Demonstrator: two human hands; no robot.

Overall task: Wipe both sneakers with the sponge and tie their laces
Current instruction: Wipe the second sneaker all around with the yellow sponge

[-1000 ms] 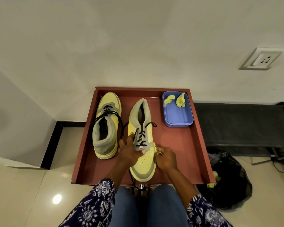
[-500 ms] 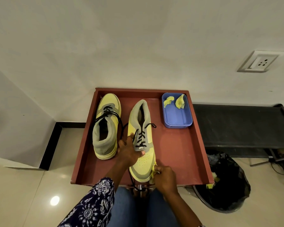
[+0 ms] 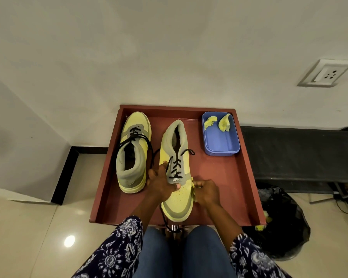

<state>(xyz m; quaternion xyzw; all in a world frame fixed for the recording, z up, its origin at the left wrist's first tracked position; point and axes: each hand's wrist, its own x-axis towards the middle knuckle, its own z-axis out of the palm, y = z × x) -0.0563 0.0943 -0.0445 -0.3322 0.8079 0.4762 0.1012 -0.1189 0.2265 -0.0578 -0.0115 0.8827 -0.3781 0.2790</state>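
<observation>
Two yellow-and-grey sneakers with black laces lie on a red-brown tray (image 3: 229, 187). The left sneaker (image 3: 133, 151) points its toe away from me and its laces hang loose. The right sneaker (image 3: 176, 173) points its toe toward me. My left hand (image 3: 161, 183) grips this sneaker across the tongue, thumb on the toe box. My right hand (image 3: 206, 190) pinches a small yellow sponge piece (image 3: 192, 187) against the sneaker's right side, near the toe box. The sponge is mostly hidden by my fingers.
A blue plastic tub (image 3: 221, 141) with two yellow sponge scraps (image 3: 217, 122) stands at the tray's back right. A black bin bag (image 3: 279, 223) sits on the floor to the right, under a dark bench (image 3: 299, 155). White walls rise behind the tray.
My right hand slid with the sponge down toward the toe, then back up along the sneaker's right side. My left hand kept its grip on the sneaker.
</observation>
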